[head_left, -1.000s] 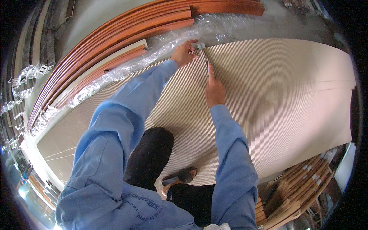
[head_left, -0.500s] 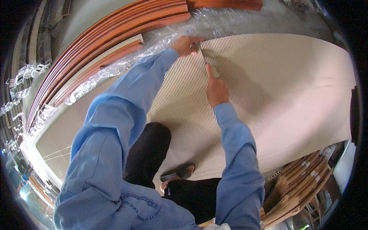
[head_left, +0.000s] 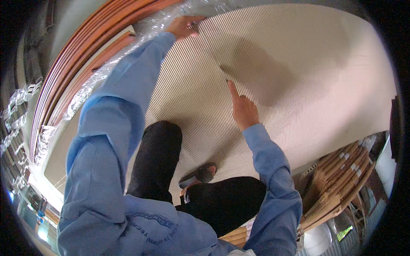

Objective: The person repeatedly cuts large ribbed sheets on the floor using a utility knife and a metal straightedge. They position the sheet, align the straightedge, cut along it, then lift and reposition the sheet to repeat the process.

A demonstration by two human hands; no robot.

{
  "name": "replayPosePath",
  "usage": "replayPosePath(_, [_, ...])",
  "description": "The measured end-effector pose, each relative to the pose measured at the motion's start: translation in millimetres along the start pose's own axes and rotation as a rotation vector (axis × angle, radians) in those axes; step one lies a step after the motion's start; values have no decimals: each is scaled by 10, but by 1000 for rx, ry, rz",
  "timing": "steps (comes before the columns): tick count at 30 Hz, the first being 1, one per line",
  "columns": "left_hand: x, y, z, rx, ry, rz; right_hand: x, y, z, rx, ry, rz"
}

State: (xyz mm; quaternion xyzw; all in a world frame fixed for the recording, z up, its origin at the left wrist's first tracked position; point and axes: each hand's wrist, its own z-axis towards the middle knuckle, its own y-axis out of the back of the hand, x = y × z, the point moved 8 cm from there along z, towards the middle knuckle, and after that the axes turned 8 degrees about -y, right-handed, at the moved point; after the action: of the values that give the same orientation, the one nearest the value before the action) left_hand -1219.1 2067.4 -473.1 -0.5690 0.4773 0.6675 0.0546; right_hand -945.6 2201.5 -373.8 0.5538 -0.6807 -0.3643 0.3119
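Observation:
A large beige corrugated cardboard sheet point(head_left: 196, 106) lies spread beneath me, its fine ridges running lengthwise away from me. At its far left edge my left hand point(head_left: 184, 27) is closed on the rim, with a small dark spot by the fingertips that I cannot make out. Over the middle of the sheet is my right hand point(head_left: 245, 110), its index finger stretched forward along a thin knife-like tool point(head_left: 225, 75). Only the slim dark front of that tool shows; the other fingers are curled underneath and mostly hidden.
Long reddish-brown mouldings point(head_left: 85, 47) lie beyond the left edge, with clear plastic wrap point(head_left: 160, 19) alongside. Stacked brown cardboard point(head_left: 337, 179) stands at the lower right. My sandalled foot point(head_left: 198, 176) is on the sheet between dark trouser legs.
My hands have come apart: the left has shifted up and left along the sheet's edge, while the right has drawn slightly nearer to me. The view has also shifted.

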Motion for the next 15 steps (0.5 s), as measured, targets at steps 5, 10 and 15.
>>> replayPosePath(5, [174,-90,43,106,46,100,-344,-357,-455,137,-60,94])
replayPosePath(10, [342,-129,115,64,-13,-101,-687,-590,-1031,203,-119,154])
replayPosePath(15, [-53,-101,38,20,-88,-218,-948,-779,-1488,247,-151,120])
